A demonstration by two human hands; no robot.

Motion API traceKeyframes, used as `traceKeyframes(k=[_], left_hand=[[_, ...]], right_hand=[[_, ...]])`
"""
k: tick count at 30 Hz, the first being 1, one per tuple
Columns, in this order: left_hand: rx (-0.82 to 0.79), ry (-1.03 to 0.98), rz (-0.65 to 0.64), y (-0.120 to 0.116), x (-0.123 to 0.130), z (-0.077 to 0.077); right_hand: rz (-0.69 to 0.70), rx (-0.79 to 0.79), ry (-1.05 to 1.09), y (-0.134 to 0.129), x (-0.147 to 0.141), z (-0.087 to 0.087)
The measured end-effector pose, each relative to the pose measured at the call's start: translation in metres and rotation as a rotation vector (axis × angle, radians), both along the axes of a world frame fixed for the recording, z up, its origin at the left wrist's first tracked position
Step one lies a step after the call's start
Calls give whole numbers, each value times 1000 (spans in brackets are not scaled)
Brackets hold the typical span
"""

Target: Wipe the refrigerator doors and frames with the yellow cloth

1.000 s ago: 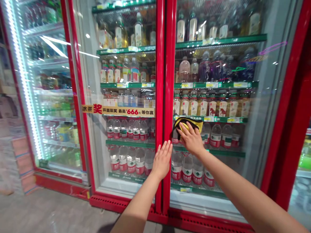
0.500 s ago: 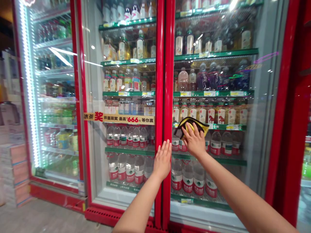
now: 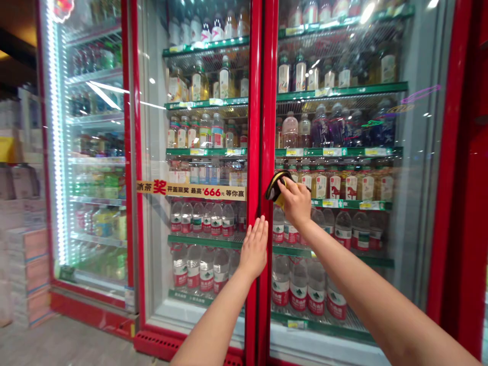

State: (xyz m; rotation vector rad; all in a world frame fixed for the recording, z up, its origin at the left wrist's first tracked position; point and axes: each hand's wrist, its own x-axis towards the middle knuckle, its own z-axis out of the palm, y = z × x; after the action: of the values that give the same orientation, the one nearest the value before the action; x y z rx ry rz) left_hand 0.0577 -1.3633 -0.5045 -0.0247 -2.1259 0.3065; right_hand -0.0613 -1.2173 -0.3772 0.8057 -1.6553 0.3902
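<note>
My right hand (image 3: pixel 298 204) grips a black and yellow cloth (image 3: pixel 280 187) against the right glass door, where the cloth's left edge meets the red door frame (image 3: pixel 270 127). Lower and to the left, my left hand (image 3: pixel 254 248) lies flat on the red frame between the two doors, fingers pointing up and holding nothing. Through the glass, shelves of bottled drinks (image 3: pixel 343 227) show behind both hands. A tan printed strip (image 3: pixel 190 190) runs across the left door.
Another lit drinks cooler (image 3: pixel 95 168) stands to the left, with stacked boxes (image 3: pixel 36 269) beside it. Grey floor (image 3: pixel 76 345) shows at the bottom left. Red framing borders the right side.
The cloth and my right hand have moved left across the glass to the door frame. My left hand stays on the frame. The view has shifted slightly.
</note>
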Motion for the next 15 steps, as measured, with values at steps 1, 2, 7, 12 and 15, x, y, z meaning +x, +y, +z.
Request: traceKeyframes(k=[1, 2, 7, 12, 15], left_hand=[[-6, -6, 1, 0, -2, 1], [-11, -11, 4, 0, -5, 2], [1, 13, 12, 2, -21, 1], [28, 19, 12, 2, -22, -13], [60, -1, 29, 0, -14, -24]], right_hand=[[10, -36, 16, -5, 4, 15], [15, -45, 30, -9, 7, 31], [-32, 52, 23, -27, 10, 78], [30, 241, 110, -29, 2, 46], [46, 272, 97, -25, -4, 15]])
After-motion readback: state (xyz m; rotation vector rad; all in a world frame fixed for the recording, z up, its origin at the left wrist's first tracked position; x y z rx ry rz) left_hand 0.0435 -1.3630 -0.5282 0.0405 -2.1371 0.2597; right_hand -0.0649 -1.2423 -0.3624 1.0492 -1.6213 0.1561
